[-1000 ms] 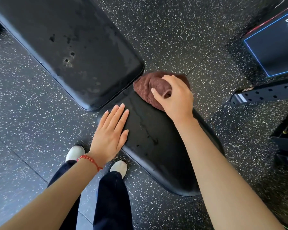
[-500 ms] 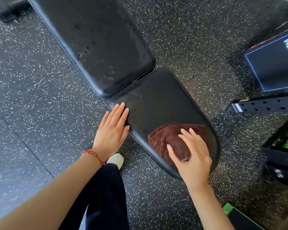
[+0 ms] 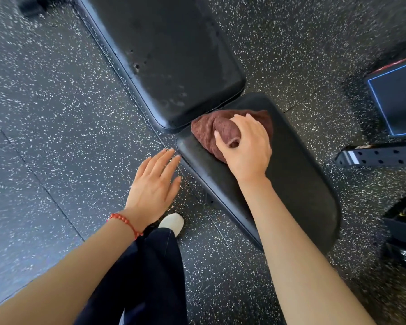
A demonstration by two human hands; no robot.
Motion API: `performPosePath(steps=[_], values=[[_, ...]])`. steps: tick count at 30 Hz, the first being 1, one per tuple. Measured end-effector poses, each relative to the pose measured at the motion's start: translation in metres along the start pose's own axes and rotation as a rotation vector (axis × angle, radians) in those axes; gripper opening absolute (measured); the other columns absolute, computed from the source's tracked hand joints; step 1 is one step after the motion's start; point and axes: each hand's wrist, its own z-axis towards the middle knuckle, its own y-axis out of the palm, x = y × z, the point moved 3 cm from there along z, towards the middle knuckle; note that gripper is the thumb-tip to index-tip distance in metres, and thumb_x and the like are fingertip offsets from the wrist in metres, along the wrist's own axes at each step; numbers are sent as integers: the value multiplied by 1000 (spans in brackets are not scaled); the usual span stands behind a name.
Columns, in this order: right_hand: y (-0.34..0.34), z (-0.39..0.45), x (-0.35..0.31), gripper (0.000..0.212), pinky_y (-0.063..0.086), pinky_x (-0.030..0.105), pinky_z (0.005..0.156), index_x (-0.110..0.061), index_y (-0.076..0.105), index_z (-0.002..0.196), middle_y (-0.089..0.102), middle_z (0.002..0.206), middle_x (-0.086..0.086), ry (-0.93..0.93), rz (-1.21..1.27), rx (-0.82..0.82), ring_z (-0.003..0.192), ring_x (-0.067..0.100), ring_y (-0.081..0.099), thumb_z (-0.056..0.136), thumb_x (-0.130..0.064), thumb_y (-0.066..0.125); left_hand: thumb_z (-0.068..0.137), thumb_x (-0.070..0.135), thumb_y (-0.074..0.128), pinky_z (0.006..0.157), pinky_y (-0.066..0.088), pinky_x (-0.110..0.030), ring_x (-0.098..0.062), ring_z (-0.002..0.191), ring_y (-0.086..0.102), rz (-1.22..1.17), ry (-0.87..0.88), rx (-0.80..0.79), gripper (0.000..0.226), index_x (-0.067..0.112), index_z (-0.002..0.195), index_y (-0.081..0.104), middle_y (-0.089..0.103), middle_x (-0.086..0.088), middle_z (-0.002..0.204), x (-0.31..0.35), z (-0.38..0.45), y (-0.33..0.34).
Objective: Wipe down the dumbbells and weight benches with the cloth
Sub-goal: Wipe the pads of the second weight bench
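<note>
While the long backrest pad (image 3: 167, 59) lies untouched just beyond the right grip (image 3: 244, 146), the seat pad (image 3: 302, 188) of the weight bench is where the change shows: half a second ago the brown cloth (image 3: 204, 132) sat at the pad's near, rounded end, and now it is back at the far end, bunched against the seam where the two pads meet. That reads as another full pass along the seat, so this tabletop has likely been covered end to end more than once.

Directly under the right grip, the cloth is clenched, with a fold of it pinched between thumb and curled fingers and the rest pressed flat on the vinyl. It spreads out ahead of and to the left of the knuckles.

To the left of that grip, the left grip (image 3: 155, 186) has come off the seat pad. A moment ago its palm lay flat on the pad's edge; now it hovers beside the edge with fingers straight and released, holding nothing. Whether the fingertips touch the pad rim I cannot tell.

With the bracing hand lifted and the cloth at the seam, my judgement is that the seat is nearly done and the backrest pad comes next. Marks and small pits show on it. No dumbbells are in view.
</note>
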Motion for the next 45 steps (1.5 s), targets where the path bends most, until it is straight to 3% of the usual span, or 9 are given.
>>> performPosePath(steps=[15, 20, 26, 31, 37, 45], values=[[-81, -132, 18, 32, 45, 47, 100, -2, 70, 97, 67, 114, 9, -98, -1, -19, 116, 27, 58, 82, -30, 68, 90, 30, 33, 99, 36, -52, -34, 117, 53, 28, 67, -8, 49, 1, 122, 56, 57, -16, 125, 5, -19, -24], [-52, -103, -4, 28, 49, 48, 94, -2, 71, 92, 70, 107, 11, -55, -66, 84, 108, 30, 63, 77, -25, 74, 90, 32, 32, 99, 36, -54, -35, 117, 52, 30, 40, -18, 50, 0, 121, 57, 58, -17, 125, -8, -19, -26], [3, -40, -40, 31, 49, 46, 95, -4, 70, 93, 71, 103, 11, -82, -48, 29, 106, 33, 63, 72, -24, 78, 97, 43, 13, 100, 36, -52, -34, 118, 52, 45, -14, -40, 65, 1, 121, 57, 58, -16, 125, -34, -24, -30], [34, -11, -61, 35, 47, 46, 96, -4, 70, 96, 70, 103, 12, -77, -60, -67, 108, 35, 62, 70, -25, 79, 97, 43, 13, 99, 38, -52, -35, 117, 52, 60, -34, -33, 65, 1, 121, 57, 58, -17, 124, -41, -24, -37], [13, -33, -46, 33, 47, 47, 98, -3, 69, 98, 69, 110, 12, -146, -14, -49, 113, 34, 60, 76, -26, 77, 90, 34, 32, 99, 37, -54, -36, 118, 51, 91, -42, -17, 52, 0, 121, 57, 57, -19, 125, -39, -18, -47], [-35, -89, -14, 32, 50, 50, 94, -3, 69, 99, 67, 113, 13, -77, -20, 37, 114, 32, 59, 77, -25, 77, 90, 33, 32, 99, 35, -53, -35, 119, 50, 108, -51, 7, 52, 0, 123, 55, 56, -18, 127, -14, -9, -59]])
